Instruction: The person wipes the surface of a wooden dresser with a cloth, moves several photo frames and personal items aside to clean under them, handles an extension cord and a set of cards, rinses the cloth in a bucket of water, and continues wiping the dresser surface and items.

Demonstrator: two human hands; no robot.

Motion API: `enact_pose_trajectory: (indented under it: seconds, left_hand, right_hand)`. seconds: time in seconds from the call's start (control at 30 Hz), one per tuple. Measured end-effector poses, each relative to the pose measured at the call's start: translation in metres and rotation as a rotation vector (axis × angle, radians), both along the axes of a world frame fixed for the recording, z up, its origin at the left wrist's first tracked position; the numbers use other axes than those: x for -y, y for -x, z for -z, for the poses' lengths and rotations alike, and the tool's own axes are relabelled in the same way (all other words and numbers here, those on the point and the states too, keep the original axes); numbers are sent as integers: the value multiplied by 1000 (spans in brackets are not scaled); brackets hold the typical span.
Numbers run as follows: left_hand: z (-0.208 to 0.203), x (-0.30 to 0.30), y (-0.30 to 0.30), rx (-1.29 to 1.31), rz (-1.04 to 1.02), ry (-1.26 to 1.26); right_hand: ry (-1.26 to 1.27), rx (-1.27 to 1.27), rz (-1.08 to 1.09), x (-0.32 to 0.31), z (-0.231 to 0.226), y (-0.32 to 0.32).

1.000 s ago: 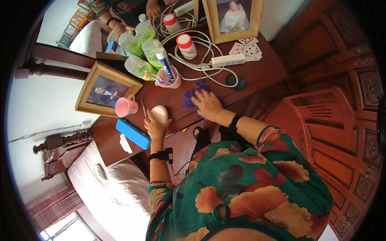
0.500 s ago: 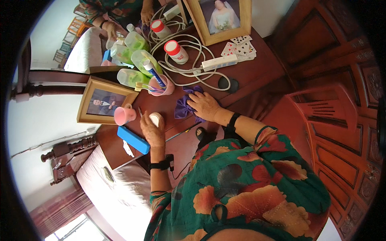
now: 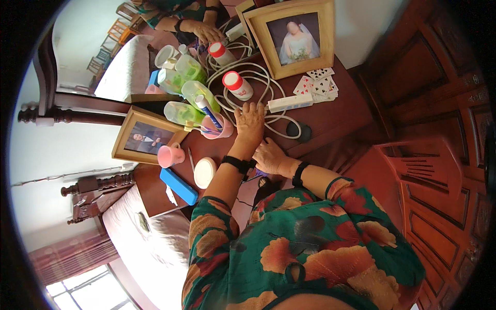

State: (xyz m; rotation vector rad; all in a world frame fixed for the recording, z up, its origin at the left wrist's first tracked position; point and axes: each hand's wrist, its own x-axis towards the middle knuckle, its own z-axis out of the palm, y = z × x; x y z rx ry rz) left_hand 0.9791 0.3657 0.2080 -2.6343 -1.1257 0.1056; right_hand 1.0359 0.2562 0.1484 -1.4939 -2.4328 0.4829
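1. Left hand reaches over the table, fingers a little apart, beside the white cord. I can't tell if it holds any.
2. Right hand is half curled at the table's edge, near a bit of purple cloth. Its grip is hidden.
3. The red-topped jar stands just past the left fingers.

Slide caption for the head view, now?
Left hand by a white cable coil, right hand near the front edge of the desk.
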Motion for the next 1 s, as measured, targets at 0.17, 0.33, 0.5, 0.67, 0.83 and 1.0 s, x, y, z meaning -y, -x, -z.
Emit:
enact_pose_trajectory:
  seconds: [0.17,0.33,0.5,0.67,0.83,1.0]
  left_hand:
    - [15,-27,1,-113,-73,165]
    - [21,-40,-8,-195,-35,168]
    - [22,-45,-17,-293,-105,180]
    - [23,-50,-17,-305,-124,187]
    - [23,-50,-10,-210,-45,198]
    - [23,-48,-4,-139,-35,190]
  right_hand:
    - [-70,12,17,1,-3,2]
    - [-44,-57,-17,-2,5,-4]
    - [-57,-86,-12,-3,9,-3]
    - [17,-60,-48,-6,3,-6]
    - [37,-77,-78,-5,1,-9]
    - [-6,-73,-54,-5,1,-9]
